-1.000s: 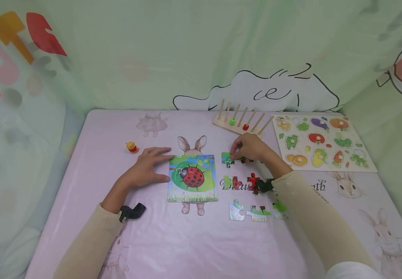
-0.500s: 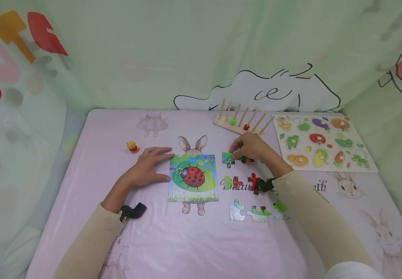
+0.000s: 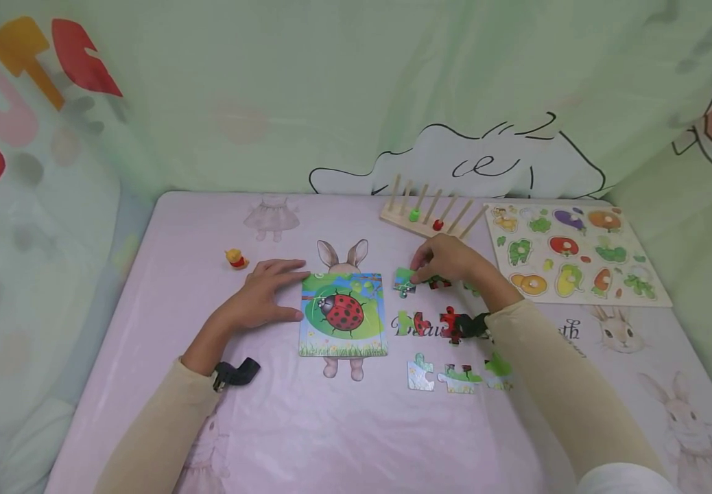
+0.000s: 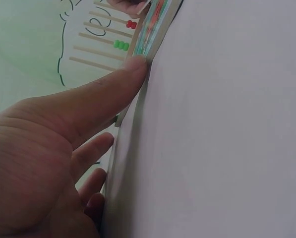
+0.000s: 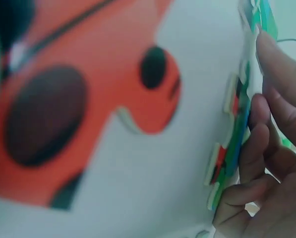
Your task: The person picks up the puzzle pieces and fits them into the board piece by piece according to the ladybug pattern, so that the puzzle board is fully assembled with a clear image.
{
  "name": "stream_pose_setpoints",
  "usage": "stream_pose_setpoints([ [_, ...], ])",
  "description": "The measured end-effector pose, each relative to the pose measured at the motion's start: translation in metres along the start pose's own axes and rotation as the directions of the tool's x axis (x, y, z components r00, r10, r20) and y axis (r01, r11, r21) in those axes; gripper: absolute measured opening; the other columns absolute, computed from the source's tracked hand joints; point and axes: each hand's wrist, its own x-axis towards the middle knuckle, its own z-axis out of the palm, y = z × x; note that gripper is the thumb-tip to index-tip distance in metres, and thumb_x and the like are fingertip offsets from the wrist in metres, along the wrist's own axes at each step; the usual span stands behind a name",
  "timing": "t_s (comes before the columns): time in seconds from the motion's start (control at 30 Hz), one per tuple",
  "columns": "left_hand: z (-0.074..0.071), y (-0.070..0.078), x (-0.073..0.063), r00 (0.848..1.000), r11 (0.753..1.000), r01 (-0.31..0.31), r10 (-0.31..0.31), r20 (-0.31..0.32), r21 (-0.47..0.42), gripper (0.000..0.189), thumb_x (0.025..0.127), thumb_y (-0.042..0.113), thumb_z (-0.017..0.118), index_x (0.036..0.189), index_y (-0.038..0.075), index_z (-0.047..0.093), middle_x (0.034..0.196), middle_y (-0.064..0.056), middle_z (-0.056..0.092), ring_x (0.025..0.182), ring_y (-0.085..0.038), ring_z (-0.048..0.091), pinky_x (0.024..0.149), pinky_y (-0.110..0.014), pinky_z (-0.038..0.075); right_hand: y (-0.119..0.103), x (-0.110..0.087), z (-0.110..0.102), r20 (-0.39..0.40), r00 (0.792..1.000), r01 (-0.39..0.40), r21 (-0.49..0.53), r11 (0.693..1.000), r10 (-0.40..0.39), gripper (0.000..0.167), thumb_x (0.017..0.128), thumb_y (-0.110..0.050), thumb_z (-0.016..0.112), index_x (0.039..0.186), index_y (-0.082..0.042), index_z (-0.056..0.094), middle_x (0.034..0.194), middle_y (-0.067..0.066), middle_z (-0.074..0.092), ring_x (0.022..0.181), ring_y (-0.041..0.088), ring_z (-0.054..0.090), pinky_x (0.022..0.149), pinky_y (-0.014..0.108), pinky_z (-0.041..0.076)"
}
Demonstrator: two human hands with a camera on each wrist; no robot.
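Note:
My left hand (image 3: pixel 262 296) lies at the left edge of a square ladybug puzzle board (image 3: pixel 343 313), fingers spread and nearly straight. In the left wrist view its thumb (image 4: pixel 105 94) touches the board's edge. Right of the board, my right hand (image 3: pixel 450 259) pinches a green and blue puzzle piece (image 3: pixel 402 280) between thumb and fingers. That piece (image 5: pixel 266 20) stands tilted at the fingertips in the right wrist view. Below and beside the hand lie more loose pieces, among them a red spotted piece (image 3: pixel 451 324) and a pale blue corner piece (image 3: pixel 420 374).
Behind the right hand stands a wooden peg rack (image 3: pixel 414 218) with green and red beads. A vegetable peg puzzle (image 3: pixel 568 257) lies at the back right. Left of the board sits a small yellow and red bear figure (image 3: pixel 236 259). A curtain (image 3: pixel 239 103) hangs behind the table.
The pinched piece, flat earlier, now has its edge tipped up, and the right hand has shifted very slightly. The left hand keeps its place at the board.

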Motion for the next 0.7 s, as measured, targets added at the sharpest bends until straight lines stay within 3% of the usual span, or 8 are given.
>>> stream_pose_setpoints([
  [0.33, 0.0001, -0.0003, 0.0001, 1.0, 1.0, -0.002, 0.002, -0.005, 0.0, 0.078, 0.082, 0.034, 0.086, 0.151, 0.019, 0.053, 0.164, -0.002, 0.037, 0.15, -0.037, 0.022, 0.118, -0.064, 0.021, 0.0059, -0.0032, -0.0091, 0.075, 0.997, 0.014, 0.112, 0.994, -0.022, 0.022, 0.086, -0.028, 0.083, 0.095, -0.012, 0.071, 0.091, 0.004, 0.068, 0.085, 0.022, 0.056, 0.077, 0.035, 0.045],
  [0.7, -0.0001, 0.0008, -0.0009, 1.0, 1.0, -0.001, 0.001, -0.002, -0.01, 0.078, 0.082, 0.033, 0.086, 0.151, 0.019, 0.053, 0.164, -0.002, 0.036, 0.151, -0.037, 0.021, 0.118, -0.065, 0.02, 0.0036, -0.0084, -0.0022, 0.042, 0.999, 0.017, 0.289, 0.957, -0.031, 0.018, 0.096, -0.028, 0.073, 0.107, -0.014, 0.07, 0.105, 0.006, 0.068, 0.098, 0.026, 0.058, 0.088, 0.038, 0.046],
])
